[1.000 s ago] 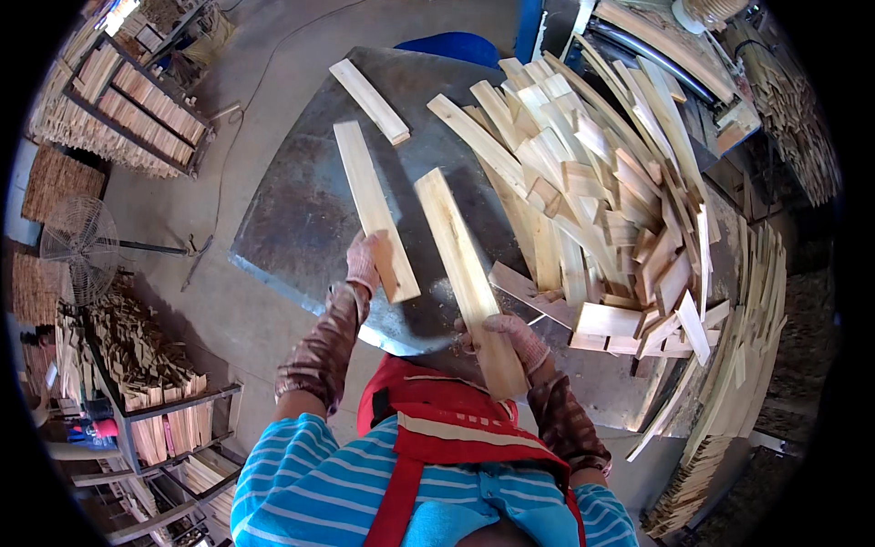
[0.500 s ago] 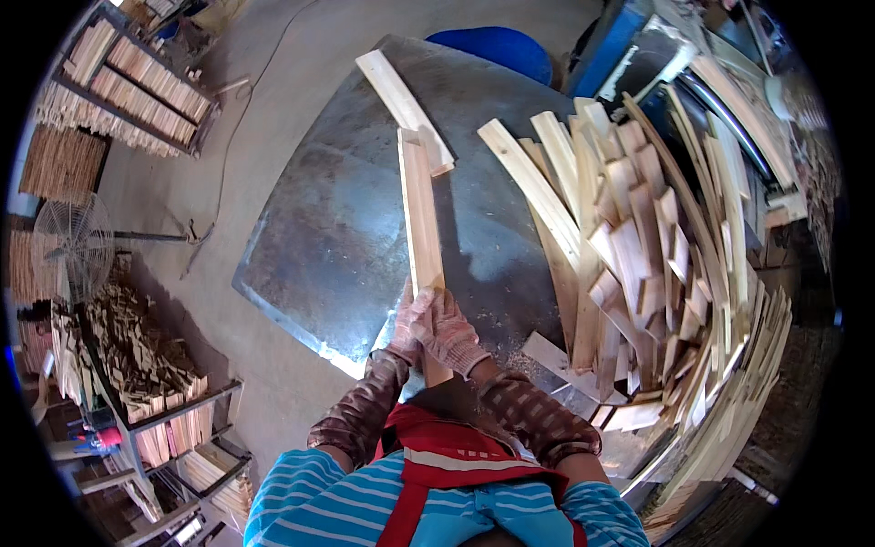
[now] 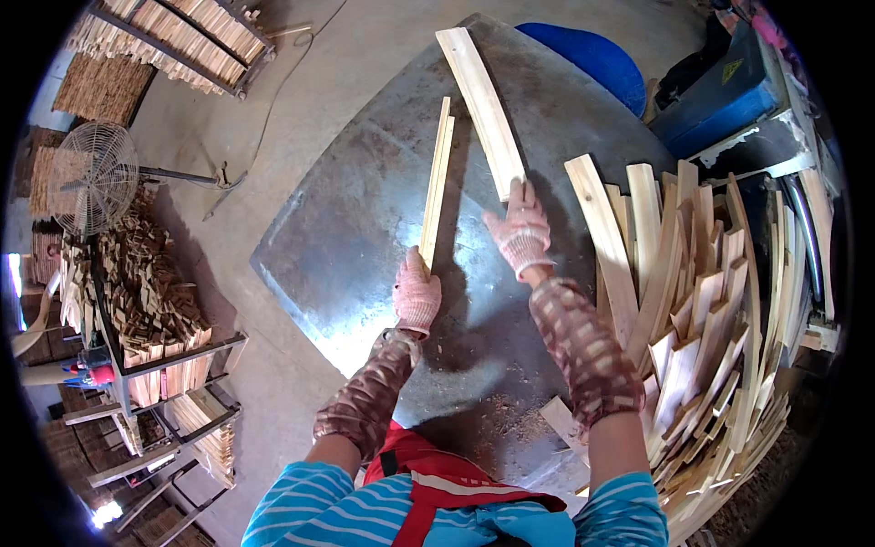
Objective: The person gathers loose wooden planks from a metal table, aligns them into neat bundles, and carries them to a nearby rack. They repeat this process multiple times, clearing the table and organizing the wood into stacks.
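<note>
My left hand [image 3: 417, 294], in a pale pink work glove, is closed round the near end of narrow wooden slats [image 3: 437, 187]. They look like two pieces held together, edges up, pointing away from me over the dark metal tabletop [image 3: 337, 201]. To the right, my gloved right hand [image 3: 522, 228] reaches the near end of a wider wooden board [image 3: 478, 105] lying on the tabletop. Its fingertips touch the board's end, the fingers stretched forward and the thumb apart to the left. The undersides of the fingers are hidden.
A large heap of loose wooden strips [image 3: 702, 319] crowds the right side. Beyond it stands a blue machine [image 3: 720, 100]. A blue rounded object [image 3: 588, 64] shows behind the table. On the left are a fan [image 3: 96, 178] and racks of stacked wood [image 3: 169, 365].
My hands were together on the slats; now the right has let go and moved forward to the board. The left has turned the slats edge-up. The view has shifted.
</note>
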`<state>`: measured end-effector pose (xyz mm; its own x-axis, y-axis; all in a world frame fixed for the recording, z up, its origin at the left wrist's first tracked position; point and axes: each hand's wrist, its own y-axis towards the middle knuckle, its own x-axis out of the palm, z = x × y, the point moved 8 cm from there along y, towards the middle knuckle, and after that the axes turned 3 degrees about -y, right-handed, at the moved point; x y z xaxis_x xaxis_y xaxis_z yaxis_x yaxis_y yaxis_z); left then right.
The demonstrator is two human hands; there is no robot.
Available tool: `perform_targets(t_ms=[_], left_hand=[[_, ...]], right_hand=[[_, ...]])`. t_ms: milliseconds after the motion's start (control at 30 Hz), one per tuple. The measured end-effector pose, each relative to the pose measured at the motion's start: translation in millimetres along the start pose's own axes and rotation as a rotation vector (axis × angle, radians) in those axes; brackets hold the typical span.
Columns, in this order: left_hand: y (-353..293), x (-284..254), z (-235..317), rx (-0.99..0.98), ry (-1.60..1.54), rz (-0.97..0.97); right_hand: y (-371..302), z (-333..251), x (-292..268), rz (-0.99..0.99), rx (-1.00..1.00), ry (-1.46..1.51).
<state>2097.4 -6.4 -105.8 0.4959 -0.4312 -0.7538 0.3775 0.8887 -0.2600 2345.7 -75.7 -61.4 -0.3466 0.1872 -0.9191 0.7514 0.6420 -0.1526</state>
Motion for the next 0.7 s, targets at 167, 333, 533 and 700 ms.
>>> perform_targets(t_ms=[167,333,533,700], left_hand=[[2,1,-5,0.01,-0.047,0.013],[1,-3,0,-0.051,-0.06,-0.021],[1,-8,6,-0.102,-0.067,-0.063],[-2,-14,9,-0.139,-0.103,-0.129]], right_hand=[[52,-4,6,0.012,0.046,-0.16],[69,18,21,0.053,0.048,-0.234],[20,30,33,-0.057,0.146,-0.067],[-93,16,87,-0.419,0.137,0.771]])
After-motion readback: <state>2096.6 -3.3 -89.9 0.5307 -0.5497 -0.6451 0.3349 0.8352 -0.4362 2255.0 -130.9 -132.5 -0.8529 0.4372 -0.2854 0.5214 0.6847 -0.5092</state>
